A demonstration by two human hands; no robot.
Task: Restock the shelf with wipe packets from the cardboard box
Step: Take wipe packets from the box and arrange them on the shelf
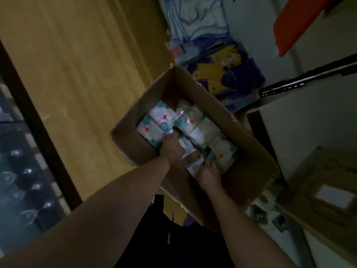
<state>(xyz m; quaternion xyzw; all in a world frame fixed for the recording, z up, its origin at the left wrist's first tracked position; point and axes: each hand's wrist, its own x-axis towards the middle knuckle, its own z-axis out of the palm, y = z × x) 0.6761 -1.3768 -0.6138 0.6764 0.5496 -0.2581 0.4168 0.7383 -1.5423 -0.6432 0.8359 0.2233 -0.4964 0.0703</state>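
Both hands inside cardboard box. My left hand fingers curl over wipe packets; right hand fingers press packet beneath, grip unclear. Packets soft, light, film likely slippery: take by short ends. Shelf beyond fingers, right.

Wooden floor — open cardboard box on it, printed package beside.

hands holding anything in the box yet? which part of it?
Both hands are down among the wipe packets in the cardboard box. Left hand and right hand have fingers on packet edges; a closed grip cannot be told.
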